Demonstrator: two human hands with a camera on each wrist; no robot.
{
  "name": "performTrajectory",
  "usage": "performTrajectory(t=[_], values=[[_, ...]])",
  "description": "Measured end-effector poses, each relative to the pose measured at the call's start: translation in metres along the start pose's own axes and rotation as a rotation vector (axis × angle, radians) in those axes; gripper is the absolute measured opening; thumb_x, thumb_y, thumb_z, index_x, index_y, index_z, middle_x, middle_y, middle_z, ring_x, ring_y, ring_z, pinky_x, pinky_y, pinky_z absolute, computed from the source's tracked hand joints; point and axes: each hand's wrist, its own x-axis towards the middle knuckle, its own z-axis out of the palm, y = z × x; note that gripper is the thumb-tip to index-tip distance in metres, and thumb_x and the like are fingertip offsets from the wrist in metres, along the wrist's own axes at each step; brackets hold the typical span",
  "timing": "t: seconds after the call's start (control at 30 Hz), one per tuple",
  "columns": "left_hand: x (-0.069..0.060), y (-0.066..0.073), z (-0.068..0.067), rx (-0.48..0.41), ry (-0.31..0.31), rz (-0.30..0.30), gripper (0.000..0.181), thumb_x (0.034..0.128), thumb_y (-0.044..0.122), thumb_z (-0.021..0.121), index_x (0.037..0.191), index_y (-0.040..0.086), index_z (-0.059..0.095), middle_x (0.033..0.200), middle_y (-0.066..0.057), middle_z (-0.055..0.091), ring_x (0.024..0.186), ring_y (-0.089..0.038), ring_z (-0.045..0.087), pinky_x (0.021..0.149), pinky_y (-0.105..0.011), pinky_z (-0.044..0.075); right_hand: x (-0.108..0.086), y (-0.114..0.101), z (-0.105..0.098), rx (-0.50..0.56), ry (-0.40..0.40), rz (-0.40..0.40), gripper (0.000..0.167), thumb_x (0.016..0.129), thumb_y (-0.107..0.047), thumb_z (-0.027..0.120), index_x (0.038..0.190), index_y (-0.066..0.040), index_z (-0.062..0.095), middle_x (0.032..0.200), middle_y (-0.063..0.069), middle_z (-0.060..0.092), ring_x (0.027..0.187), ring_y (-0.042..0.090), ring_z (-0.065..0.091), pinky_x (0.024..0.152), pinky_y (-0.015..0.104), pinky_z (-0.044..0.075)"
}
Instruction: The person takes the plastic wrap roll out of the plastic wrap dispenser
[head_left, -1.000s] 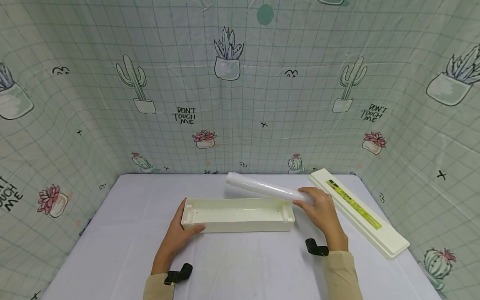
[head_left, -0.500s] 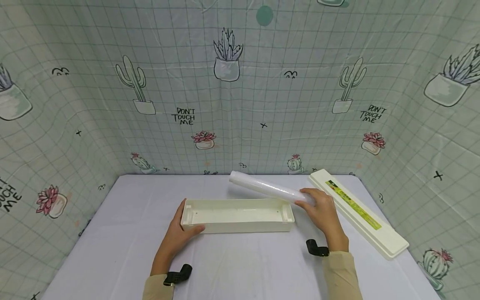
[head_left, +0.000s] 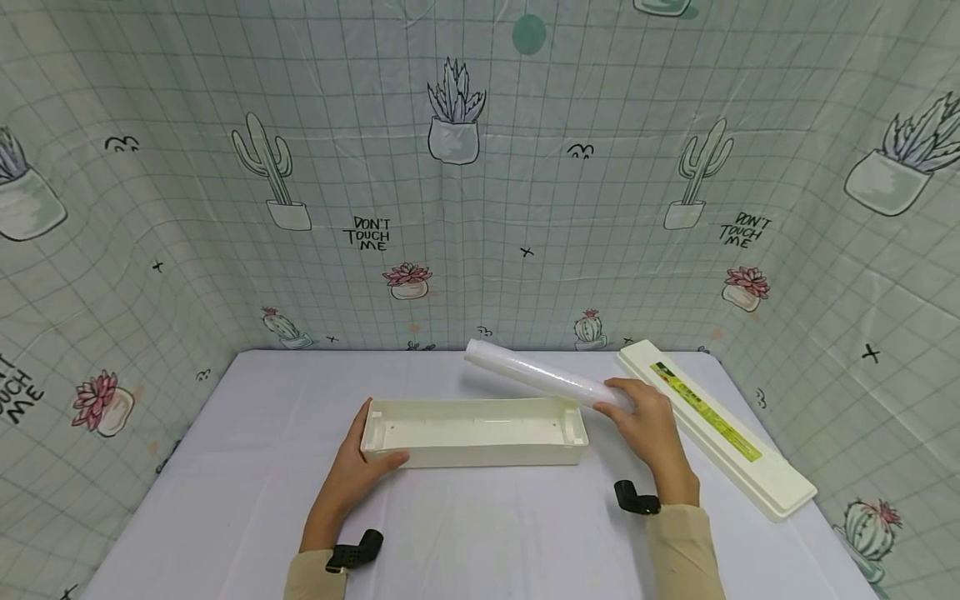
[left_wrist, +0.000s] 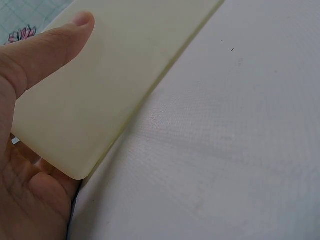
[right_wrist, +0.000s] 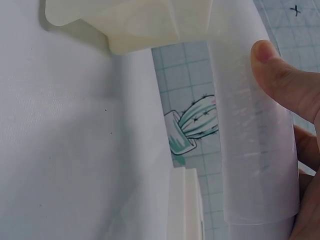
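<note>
A long cream plastic box [head_left: 480, 456] stands uncovered on the table, its hollow side up. My left hand [head_left: 354, 462] grips its left end, thumb on the front wall and fingers round the far side; the left wrist view shows the thumb [left_wrist: 55, 47] flat against that wall. My right hand [head_left: 648, 429] holds a roll of clear plastic wrap [head_left: 536, 372] by its right end. The roll slants over the box's back right corner, its far end raised to the left. In the right wrist view the thumb [right_wrist: 280, 75] presses on the wrapped film.
A long cream lid [head_left: 720, 433] with a yellow-green label lies slanted on the right of the table, just beyond my right hand. White cloth covers the table [head_left: 480, 533]. A patterned curtain [head_left: 480, 208] rises behind it and along both sides.
My right hand has shifted slightly to the right with the roll of plastic wrap. The left hand and the box stay in place.
</note>
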Motion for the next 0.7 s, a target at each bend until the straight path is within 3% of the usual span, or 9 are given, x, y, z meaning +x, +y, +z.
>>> performTrajectory(t=[0.3,0.7], values=[[-0.0005,0.0008,-0.0005,0.002,-0.004,0.004,0.113,0.0873,0.025,0.084,0.168,0.016,0.005,0.17,-0.016,0.021,0.155,-0.041,0.022,0.122,-0.066,0.02,-0.0011,-0.0004,-0.0009,0.0,-0.012,0.046,0.041,0.077,-0.013,0.09,0.114,-0.001,0.074,0.118,0.024,0.073,0.112,0.045,0.067,0.094,0.064,0.044],[-0.0001,-0.0028,0.0004,0.027,0.011,-0.009,0.114,0.0861,0.03,0.085,0.168,0.016,0.005,0.171,-0.015,0.019,0.157,-0.041,0.018,0.122,-0.066,0.02,-0.0021,0.0024,-0.0007,0.009,-0.006,0.048,0.042,0.078,-0.012,0.089,0.115,0.001,0.073,0.118,0.025,0.072,0.113,0.046,0.067,0.094,0.061,0.052]])
